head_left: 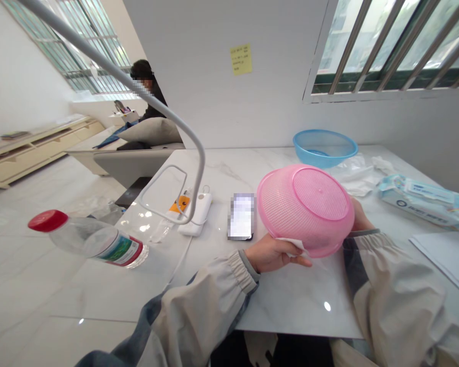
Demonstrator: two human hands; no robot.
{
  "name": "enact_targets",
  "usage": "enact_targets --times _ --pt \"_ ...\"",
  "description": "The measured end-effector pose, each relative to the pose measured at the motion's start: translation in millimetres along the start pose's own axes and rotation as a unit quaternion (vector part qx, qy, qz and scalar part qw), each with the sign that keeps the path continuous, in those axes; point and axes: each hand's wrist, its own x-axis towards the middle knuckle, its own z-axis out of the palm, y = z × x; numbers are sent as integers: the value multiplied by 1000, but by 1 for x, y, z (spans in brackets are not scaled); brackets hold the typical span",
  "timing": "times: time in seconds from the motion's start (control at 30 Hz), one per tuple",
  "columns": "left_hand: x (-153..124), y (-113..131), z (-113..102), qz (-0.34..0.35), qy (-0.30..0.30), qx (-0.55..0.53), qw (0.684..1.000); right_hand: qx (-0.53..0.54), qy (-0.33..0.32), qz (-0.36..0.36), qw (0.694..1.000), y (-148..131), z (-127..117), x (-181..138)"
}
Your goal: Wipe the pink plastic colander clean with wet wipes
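Note:
A pink plastic mesh basket (279, 204) is held tilted above the table, its round base turned up and toward me. My left hand (273, 253) is closed at its lower left rim, pressing a white wipe (296, 243) against the plastic. Around the far right side of the basket is my right hand (361, 216); the basket covers most of its fingers. On the table left of the basket lies a phone (241, 216), its lit screen blurred.
At the back stands a blue basket (325, 148). Crumpled plastic (357, 176), a wipes pack (424, 200) and paper (447, 260) lie right. Leftward are a red-capped bottle (103, 242), a white power bank (197, 214) and a curved grey tube (168, 109). Another person (153, 97) sits farther off.

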Motion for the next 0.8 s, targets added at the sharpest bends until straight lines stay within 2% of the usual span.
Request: enact_targets --times 0.23,0.63,0.8 --pt "1 1 0 13 7 -7 1000 27 6 -1 1000 4 3 -1" --pt "3 -1 -1 13 4 2 1000 7 7 10 1000 4 1 -4" --pt "3 -1 -2 5 17 6 1000 36 -26 -10 999 12 -4 5"
